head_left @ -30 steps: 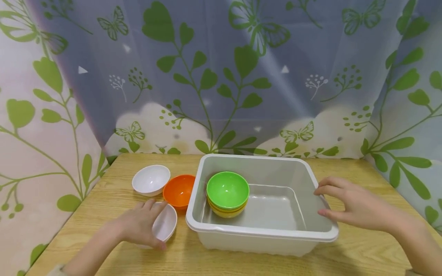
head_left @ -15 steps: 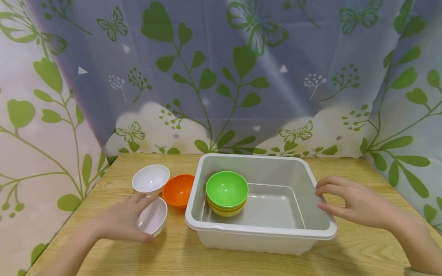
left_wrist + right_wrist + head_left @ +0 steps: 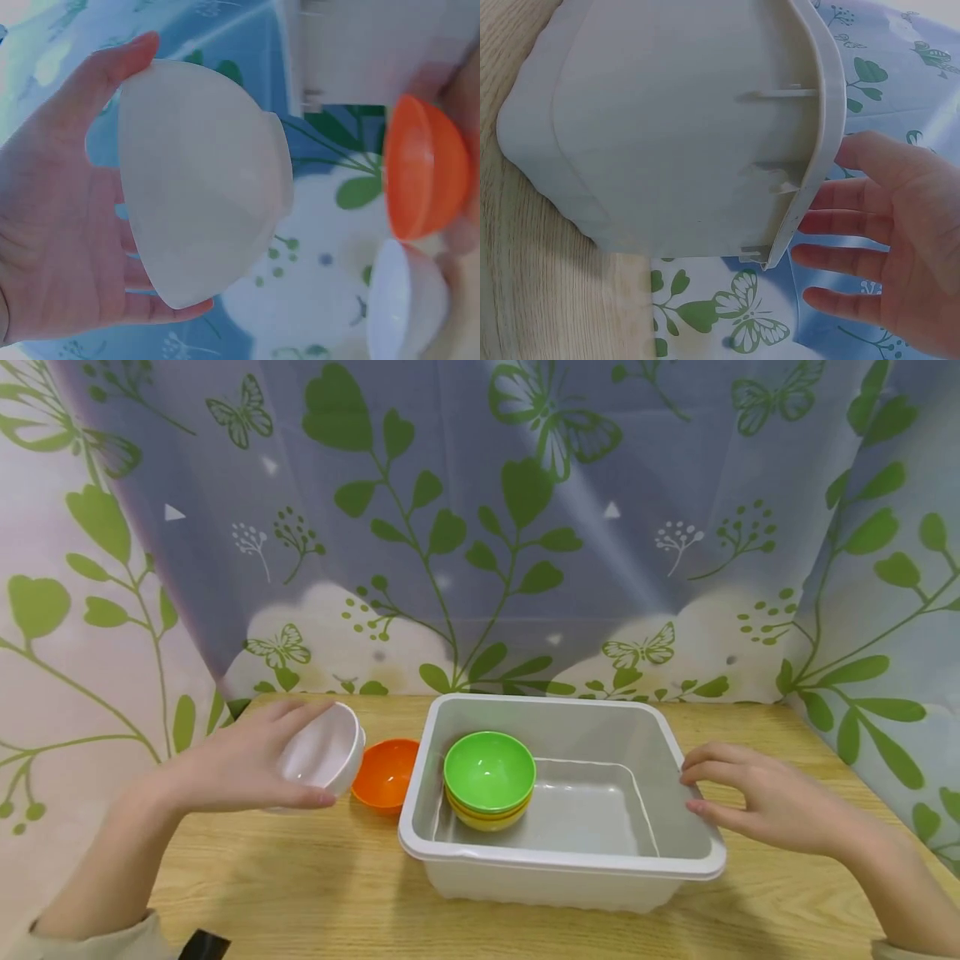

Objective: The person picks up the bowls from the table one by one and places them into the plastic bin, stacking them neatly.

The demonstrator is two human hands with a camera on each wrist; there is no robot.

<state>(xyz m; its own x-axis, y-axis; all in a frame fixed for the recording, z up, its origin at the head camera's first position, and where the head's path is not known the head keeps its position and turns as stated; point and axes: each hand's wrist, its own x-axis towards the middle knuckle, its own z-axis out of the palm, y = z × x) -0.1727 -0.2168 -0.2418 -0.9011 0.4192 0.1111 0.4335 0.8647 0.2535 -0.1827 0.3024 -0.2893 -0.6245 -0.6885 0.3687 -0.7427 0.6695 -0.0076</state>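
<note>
My left hand (image 3: 225,764) grips a white bowl (image 3: 324,750) by its rim, thumb on one side and fingers on the other. The bowl is tilted and off the table; the left wrist view shows its outer side and foot ring. Behind it, a second white bowl (image 3: 409,304) stands on the table, mostly hidden in the head view. Beside that sits an orange bowl (image 3: 385,778), close to the grey-white plastic tub (image 3: 562,858). At the tub's right rim, my right hand (image 3: 780,802) touches the edge with loosely bent fingers.
Inside the tub, at its left, a green bowl (image 3: 490,772) is nested on yellow bowls (image 3: 487,821). All stands on a wooden table (image 3: 360,902) with a leaf-patterned curtain (image 3: 465,527) behind. A small black object (image 3: 204,945) shows near the left sleeve.
My left hand has taken hold of the nearer white bowl and raised it from the table, moving up and leftward. The right hand has stayed at the tub's rim.
</note>
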